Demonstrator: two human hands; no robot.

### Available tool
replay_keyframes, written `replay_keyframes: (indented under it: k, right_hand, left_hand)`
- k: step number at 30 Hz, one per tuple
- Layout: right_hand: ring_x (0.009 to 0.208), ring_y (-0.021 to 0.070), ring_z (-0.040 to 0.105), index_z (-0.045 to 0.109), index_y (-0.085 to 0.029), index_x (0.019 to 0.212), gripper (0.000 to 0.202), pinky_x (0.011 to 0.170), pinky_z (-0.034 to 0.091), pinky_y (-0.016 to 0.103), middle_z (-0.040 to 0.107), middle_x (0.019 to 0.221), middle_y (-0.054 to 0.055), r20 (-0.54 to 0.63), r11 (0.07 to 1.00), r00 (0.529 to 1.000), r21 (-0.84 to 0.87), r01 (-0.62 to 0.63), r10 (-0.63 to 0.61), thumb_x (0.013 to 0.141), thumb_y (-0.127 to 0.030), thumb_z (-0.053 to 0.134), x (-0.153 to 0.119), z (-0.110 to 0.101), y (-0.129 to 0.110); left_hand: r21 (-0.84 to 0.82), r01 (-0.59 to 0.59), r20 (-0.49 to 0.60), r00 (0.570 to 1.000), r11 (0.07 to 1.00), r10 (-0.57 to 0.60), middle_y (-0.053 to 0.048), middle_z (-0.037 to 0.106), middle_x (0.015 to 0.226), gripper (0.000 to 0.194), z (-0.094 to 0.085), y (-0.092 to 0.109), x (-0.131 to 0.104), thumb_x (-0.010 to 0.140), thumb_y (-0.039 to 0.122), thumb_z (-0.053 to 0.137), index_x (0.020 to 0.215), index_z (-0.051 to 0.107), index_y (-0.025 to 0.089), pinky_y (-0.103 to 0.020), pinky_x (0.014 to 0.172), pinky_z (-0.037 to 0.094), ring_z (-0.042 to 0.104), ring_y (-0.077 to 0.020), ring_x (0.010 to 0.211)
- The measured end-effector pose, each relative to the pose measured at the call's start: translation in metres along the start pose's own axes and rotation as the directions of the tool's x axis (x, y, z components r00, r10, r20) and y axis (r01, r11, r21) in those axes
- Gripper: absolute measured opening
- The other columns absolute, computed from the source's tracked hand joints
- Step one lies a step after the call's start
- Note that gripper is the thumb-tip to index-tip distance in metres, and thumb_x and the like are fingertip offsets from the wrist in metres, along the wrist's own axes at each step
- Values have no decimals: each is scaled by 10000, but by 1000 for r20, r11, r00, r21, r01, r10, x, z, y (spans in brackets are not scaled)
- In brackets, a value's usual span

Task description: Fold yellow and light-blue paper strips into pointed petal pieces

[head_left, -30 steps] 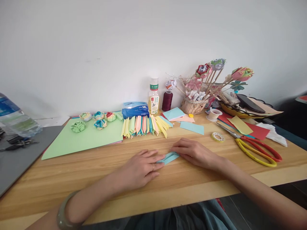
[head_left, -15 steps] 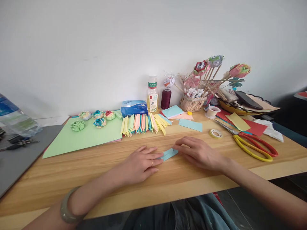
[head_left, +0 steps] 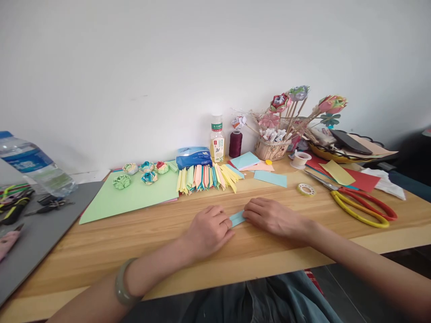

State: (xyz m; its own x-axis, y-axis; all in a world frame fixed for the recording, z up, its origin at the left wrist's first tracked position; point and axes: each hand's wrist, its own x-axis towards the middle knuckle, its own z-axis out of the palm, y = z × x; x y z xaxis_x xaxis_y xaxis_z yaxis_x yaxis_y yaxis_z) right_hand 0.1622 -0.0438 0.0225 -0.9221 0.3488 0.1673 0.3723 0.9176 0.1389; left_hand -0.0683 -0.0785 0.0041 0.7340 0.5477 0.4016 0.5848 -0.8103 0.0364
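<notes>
A small light-blue paper strip [head_left: 237, 218], seemingly folded, lies on the wooden table between my hands. My left hand [head_left: 209, 229] has its fingers curled and closed on the strip's left end. At the right end, my right hand [head_left: 269, 216] presses the paper down with its fingers held together. Only the middle of the strip shows; both ends are covered by fingers. Beyond my hands stands a row of folded paper pieces [head_left: 205, 178] in yellow, pink, green and blue. Another flat blue paper [head_left: 270, 178] lies behind my right hand.
Scissors [head_left: 362, 206] and a tape roll [head_left: 306, 189] lie to the right. Paper flowers rest on a green sheet [head_left: 134, 202] at left. Behind are a tissue pack [head_left: 193, 157], a drink bottle [head_left: 217, 141], purple thread [head_left: 235, 144] and a basket [head_left: 272, 150] of flowers.
My left hand's fingers have gone from spread to curled around the strip. My right hand now covers more of the strip's right end. The camera view has shifted slightly left.
</notes>
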Motion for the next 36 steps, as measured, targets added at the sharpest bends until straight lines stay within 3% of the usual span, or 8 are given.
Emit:
replay_keyframes:
  k: [4, 7, 12, 15, 23, 30, 34, 36]
  right_hand:
    - [733, 198, 485, 591, -129, 836, 356, 624, 390, 326, 588, 814, 106, 10, 999, 1000, 32, 0, -1, 971, -150, 262, 0, -1, -2]
    - [740, 196, 497, 596, -135, 838, 346, 613, 385, 315, 595, 817, 107, 7, 994, 999, 96, -45, 44, 968, -170, 277, -3, 1, -4]
    - [801, 181, 532, 600, -157, 880, 276, 684, 423, 297, 593, 844, 86, 12, 939, 980, 283, -193, 198, 952, -220, 341, -1, 1, 2]
    - [790, 154, 550, 598, -167, 861, 220, 693, 443, 262, 578, 853, 58, 66, 877, 964, 404, -260, 256, 935, -218, 398, 3, 0, 9]
    - [727, 162, 549, 586, -155, 753, 159, 662, 411, 270, 572, 821, 57, 207, 778, 906, 464, -423, 369, 868, -217, 495, 16, -3, 13]
    - [694, 169, 519, 559, -171, 741, 64, 622, 360, 269, 573, 794, 55, 238, 758, 873, 433, -487, 425, 798, -178, 532, 22, -4, 13]
    - [704, 169, 516, 552, -176, 775, 56, 616, 359, 265, 571, 806, 46, 202, 721, 857, 470, -509, 474, 804, -224, 546, 19, 1, 11]
    - [678, 161, 509, 552, -177, 794, 69, 590, 358, 258, 568, 787, 34, 182, 680, 834, 501, -535, 521, 796, -245, 564, 16, 7, 10]
  left_hand:
    - [4, 115, 11, 993, 993, -115, -49, 626, 802, 131, 3, 6, 2, 886, 227, 521, 841, 627, 164, -354, 724, 479, 545, -218, 860]
    - [-87, 223, 14, 975, 971, -222, -28, 631, 799, 68, 2, 9, 4, 844, 202, 590, 821, 650, 179, -342, 712, 479, 542, -206, 851]
    - [-264, 468, 100, 883, 844, -458, -3, 639, 733, 114, -4, 9, 9, 801, 204, 641, 693, 675, 208, -335, 694, 475, 547, -197, 841]
    - [-291, 538, 116, 840, 791, -529, -12, 631, 720, 149, -3, 7, 10, 816, 238, 624, 681, 677, 204, -354, 707, 469, 534, -206, 832]
    - [-191, 597, 108, 802, 779, -588, -45, 587, 806, 157, 6, 11, 13, 829, 204, 580, 680, 624, 179, -410, 777, 435, 473, -234, 869]
    - [-96, 609, 149, 791, 788, -593, -50, 518, 811, 216, 4, 9, 10, 849, 245, 564, 649, 535, 170, -414, 774, 423, 452, -239, 852]
    - [-162, 576, 152, 817, 801, -556, -59, 504, 934, 65, 3, 7, 7, 864, 213, 550, 881, 591, 164, -399, 815, 432, 457, -234, 925]
    - [-225, 512, 143, 859, 829, -491, -57, 490, 1018, 197, 4, 5, 6, 875, 162, 523, 1050, 601, 205, -384, 849, 426, 448, -227, 984]
